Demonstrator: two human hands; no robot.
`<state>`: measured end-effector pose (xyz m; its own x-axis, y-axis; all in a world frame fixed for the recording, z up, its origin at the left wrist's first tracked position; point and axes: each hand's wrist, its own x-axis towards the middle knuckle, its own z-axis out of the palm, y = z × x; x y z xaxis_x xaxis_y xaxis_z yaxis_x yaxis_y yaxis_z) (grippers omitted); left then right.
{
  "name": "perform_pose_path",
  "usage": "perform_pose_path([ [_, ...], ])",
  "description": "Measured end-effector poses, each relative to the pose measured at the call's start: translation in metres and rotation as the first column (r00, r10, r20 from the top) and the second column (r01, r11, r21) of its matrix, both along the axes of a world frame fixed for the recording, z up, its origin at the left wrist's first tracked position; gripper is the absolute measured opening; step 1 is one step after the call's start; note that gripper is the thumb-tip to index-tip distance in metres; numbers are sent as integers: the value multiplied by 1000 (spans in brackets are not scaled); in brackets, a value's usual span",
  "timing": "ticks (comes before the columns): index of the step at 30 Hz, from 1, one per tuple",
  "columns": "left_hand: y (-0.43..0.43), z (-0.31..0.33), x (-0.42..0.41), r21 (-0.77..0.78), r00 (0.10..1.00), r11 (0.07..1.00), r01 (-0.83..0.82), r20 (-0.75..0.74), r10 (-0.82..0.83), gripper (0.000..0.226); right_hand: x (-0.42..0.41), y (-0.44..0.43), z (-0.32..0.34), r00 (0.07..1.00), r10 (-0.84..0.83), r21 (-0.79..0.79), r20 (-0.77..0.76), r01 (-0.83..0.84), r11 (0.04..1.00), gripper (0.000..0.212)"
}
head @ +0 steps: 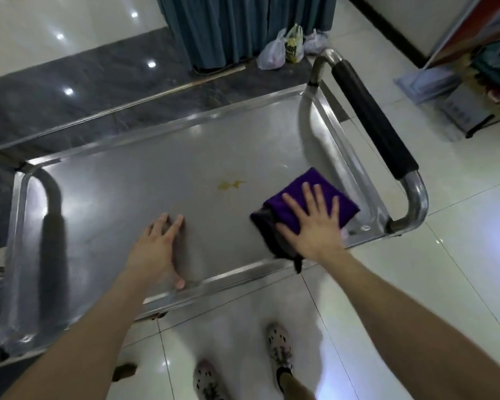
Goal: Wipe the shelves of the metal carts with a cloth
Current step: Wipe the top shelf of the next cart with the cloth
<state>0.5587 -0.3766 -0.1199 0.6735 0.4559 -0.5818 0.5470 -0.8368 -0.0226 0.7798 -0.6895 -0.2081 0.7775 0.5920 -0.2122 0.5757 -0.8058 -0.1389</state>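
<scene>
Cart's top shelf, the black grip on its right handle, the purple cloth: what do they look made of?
Rimmed silver top shelf: looks like stainless steel, smooth and semi-glossy; it mirrors lights and the handle. Black cylindrical handle grip: probably a foam or rubber sleeve, matte, no glare, over a shiny metal tube. Folded purple cloth: likely microfibre or terry, with a fuzzy matte surface and soft edges.
</scene>
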Motion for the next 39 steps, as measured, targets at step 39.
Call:
perform_pose_path([
  [39, 86, 16, 108, 16, 1000, 1000, -10, 21, 10, 171, 47, 104, 5, 984, 173, 114, 53, -178, 977, 88],
])
